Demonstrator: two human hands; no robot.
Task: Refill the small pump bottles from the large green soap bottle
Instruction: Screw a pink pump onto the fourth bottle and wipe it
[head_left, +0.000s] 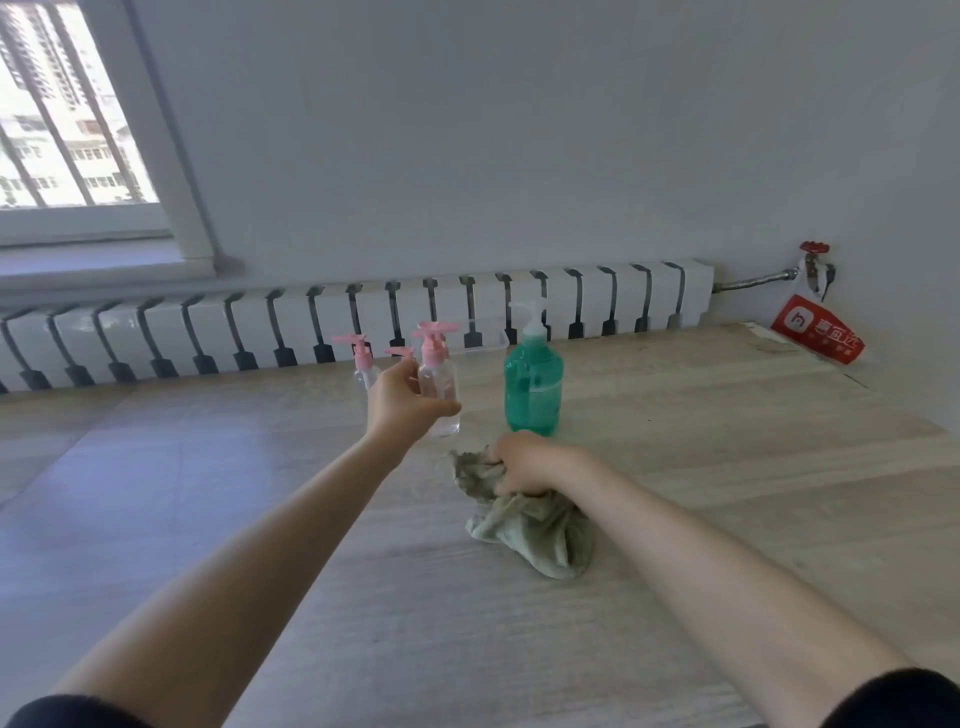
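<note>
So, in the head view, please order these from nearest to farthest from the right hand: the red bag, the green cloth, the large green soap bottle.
1. The green cloth: gripped by the right hand, on the table.
2. The large green soap bottle: upright just behind the hand.
3. The red bag: far right corner, by the wall.

Fill level of the clear small pump bottle with pink pump head (439, 379) isn't showing, as the left hand (402, 402) is covering its lower left side. A second pink pump head (401, 352) is peeking over the knuckles, with its bottle sitting fully behind that hand. The right hand (524, 462) is burying its fingertips in the crumpled grey-green cloth (535, 525). The red bag with white print (815, 330) at the table's far right corner is blurring out, text unreadable. Both forearms are running off the bottom edge.
</note>
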